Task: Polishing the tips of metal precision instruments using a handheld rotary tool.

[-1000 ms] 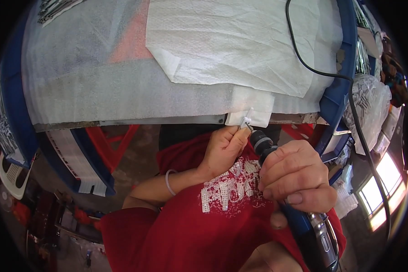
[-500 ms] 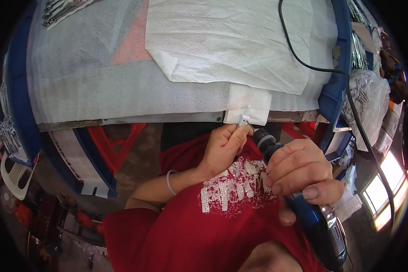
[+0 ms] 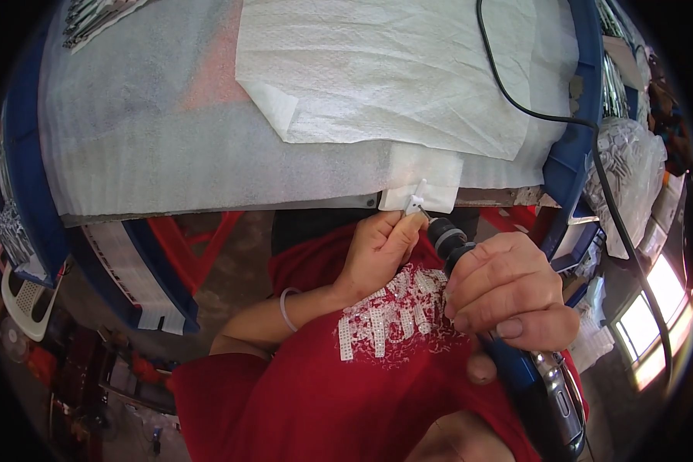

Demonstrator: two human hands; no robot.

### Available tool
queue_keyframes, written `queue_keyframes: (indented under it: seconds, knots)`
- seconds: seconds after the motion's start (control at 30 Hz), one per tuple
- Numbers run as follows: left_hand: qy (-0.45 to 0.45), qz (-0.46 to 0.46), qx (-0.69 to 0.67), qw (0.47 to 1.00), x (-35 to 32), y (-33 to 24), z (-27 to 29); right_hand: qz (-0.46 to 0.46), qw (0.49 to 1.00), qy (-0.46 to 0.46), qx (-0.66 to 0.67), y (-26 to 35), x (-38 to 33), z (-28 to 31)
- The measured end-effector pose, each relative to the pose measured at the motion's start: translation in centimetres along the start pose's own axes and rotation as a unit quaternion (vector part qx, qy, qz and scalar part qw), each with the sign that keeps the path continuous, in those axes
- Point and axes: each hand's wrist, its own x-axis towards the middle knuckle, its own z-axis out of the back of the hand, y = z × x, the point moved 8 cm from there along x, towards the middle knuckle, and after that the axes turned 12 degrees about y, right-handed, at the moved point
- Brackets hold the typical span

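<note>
Left hand (image 3: 377, 250) raised at the desk (image 3: 208, 154) edge, fingers (image 3: 404, 231) pinched shut on a small white part (image 3: 416, 202); the part stands just below the front edge of the desk, against a folded white cloth (image 3: 427, 173) that hangs over that edge. Right hand (image 3: 508, 289) wrapped tight around a rotary tool (image 3: 547, 385), fingers closed about its blue and black body; the tool's black nose (image 3: 443, 233) points up and left, its tip just beside the part and the left fingertips; whether the tip touches the part cannot be told. A black cord (image 3: 531, 108) runs across the desk and down the right side. A large white sheet (image 3: 408, 69) lies on the foam-covered desk top, well above the hands. Both forearms come in over a red shirt (image 3: 346, 385); a thin bracelet (image 3: 285, 308) sits on the left wrist.
</note>
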Motion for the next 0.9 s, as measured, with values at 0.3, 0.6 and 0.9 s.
queue_keyframes:
  seconds: [0.3, 0.6, 0.9]
  knots:
    - [0.025, -0.021, -0.005, 0.999, 0.1, -0.5, -0.2, -0.02, 0.997, 0.067, -0.035, 0.5, -0.1, 0.2]
    - [0.192, 0.118, -0.196, 0.954, -0.5, -0.3, -2.2, -0.313, 0.939, -0.119, -0.084, -1.4, -3.1, 3.8]
    - [0.22, 0.093, 0.002, 0.971, -2.2, -4.2, -3.7, -0.311, 0.908, -0.232, 0.159, -4.5, -4.9, 3.7]
